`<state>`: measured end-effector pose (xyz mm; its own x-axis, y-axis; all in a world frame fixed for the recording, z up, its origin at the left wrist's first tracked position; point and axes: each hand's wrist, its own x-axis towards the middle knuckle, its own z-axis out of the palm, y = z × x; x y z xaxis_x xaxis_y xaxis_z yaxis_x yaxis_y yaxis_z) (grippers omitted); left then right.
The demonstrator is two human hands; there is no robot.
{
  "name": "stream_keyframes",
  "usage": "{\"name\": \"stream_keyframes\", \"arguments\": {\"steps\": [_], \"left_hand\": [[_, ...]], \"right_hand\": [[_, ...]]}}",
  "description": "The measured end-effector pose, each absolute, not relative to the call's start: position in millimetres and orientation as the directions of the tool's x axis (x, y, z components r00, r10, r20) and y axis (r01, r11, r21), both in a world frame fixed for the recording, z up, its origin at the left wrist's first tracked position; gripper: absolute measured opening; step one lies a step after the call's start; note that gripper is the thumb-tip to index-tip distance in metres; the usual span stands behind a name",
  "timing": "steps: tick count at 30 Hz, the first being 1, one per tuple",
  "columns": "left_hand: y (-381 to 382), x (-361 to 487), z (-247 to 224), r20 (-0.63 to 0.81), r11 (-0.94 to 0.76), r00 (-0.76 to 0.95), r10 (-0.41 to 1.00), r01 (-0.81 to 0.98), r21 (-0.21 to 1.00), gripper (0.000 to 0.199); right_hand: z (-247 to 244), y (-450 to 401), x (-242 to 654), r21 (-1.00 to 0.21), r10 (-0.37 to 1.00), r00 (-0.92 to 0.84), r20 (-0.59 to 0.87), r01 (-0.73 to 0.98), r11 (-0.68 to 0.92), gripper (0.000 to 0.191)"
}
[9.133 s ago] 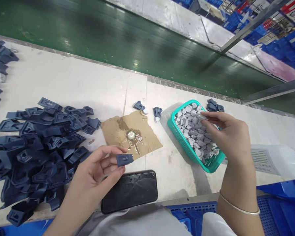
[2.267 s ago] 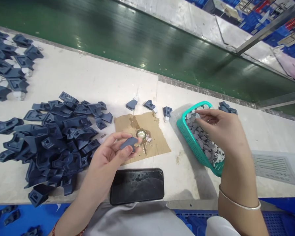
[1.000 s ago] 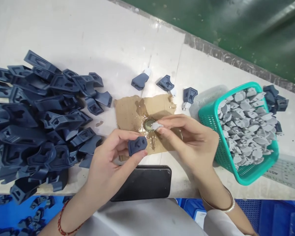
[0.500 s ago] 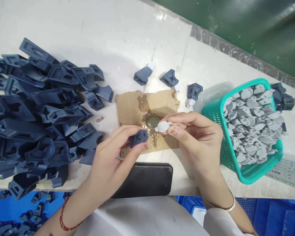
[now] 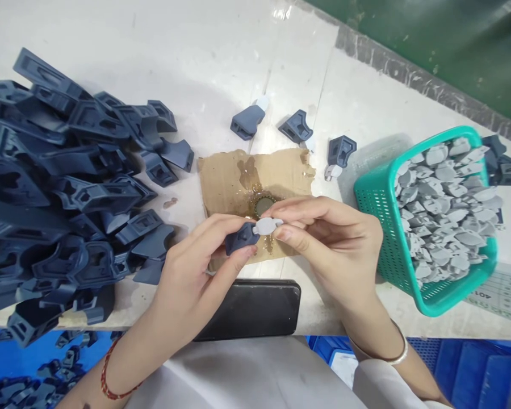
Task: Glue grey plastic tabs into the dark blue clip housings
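Between the thumb and fingers of my left hand [image 5: 200, 272] is a dark blue plastic part [image 5: 241, 238] with a hollow end turned to the right. My right hand [image 5: 330, 244] pinches a small light grey plastic piece [image 5: 267, 226] by its right end. The grey piece's left tip meets the blue part's right end; how far it goes in, I cannot tell. Just behind the fingers, a round cap [image 5: 264, 204] with a crimped rim sits on a wet, torn piece of cardboard [image 5: 221, 176].
A large heap of blue parts [image 5: 89, 193] covers the table's left. Several blue parts with grey pieces [image 5: 247, 122] lie beyond the cardboard. At right stands a green basket [image 5: 381, 227] full of grey pieces. A black phone [image 5: 255, 309] lies at the near edge, above blue crates [image 5: 464, 375].
My right hand has brought the grey piece leftward until its tip meets the blue part. My left hand has stayed nearly in place. The whole view has shifted slightly.
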<state>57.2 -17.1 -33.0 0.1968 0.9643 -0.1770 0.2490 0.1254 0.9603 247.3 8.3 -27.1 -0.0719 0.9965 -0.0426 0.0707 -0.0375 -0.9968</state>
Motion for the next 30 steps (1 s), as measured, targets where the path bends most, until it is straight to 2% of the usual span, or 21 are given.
{"name": "stream_keyframes", "arguments": {"steps": [3,11,18,21,24,26,29,30], "left_hand": [[-16.9,56.9,-31.6,-0.178,0.124,0.205,0.962,0.253,0.960,0.012],[-16.8,54.9,-35.1,-0.126,0.051,0.218,0.968,0.322,0.945,0.011],[-19.4,56.0,-38.9,-0.100,0.032,0.202,0.974,0.317,0.948,0.011],[-19.9,55.2,-37.7,-0.119,0.074,0.191,0.974,0.225,0.971,0.010],[-19.8,51.9,-35.8,-0.133,0.121,0.247,0.960,0.063,0.991,0.012],[-19.6,49.1,-34.4,-0.151,0.181,0.313,0.938,-0.070,0.981,0.019],[-18.6,45.7,-31.6,-0.159,0.258,0.422,0.892,-0.190,0.947,0.028],[-17.9,45.2,-30.5,-0.162,0.280,0.461,0.872,-0.199,0.939,0.029]], "right_hand": [[-26.4,7.3,247.2,-0.996,0.996,-0.080,-0.039,0.080,-0.033,0.023],[-22.7,6.0,243.1,-0.972,0.996,-0.085,0.014,0.231,0.033,0.018],[-26.7,4.5,239.6,-0.960,0.991,-0.120,0.061,0.264,0.091,0.015],[-27.2,4.3,244.4,-0.933,0.968,-0.193,0.161,0.289,0.213,0.019],[-22.8,6.3,250.2,-0.819,0.895,-0.334,0.297,0.392,0.418,0.038],[-19.4,7.9,251.0,-0.737,0.861,-0.430,0.273,0.482,0.474,0.050],[-18.1,8.9,247.1,-0.660,0.821,-0.525,0.225,0.537,0.525,0.048],[-18.6,8.8,245.3,-0.638,0.804,-0.540,0.249,0.533,0.556,0.046]]}}
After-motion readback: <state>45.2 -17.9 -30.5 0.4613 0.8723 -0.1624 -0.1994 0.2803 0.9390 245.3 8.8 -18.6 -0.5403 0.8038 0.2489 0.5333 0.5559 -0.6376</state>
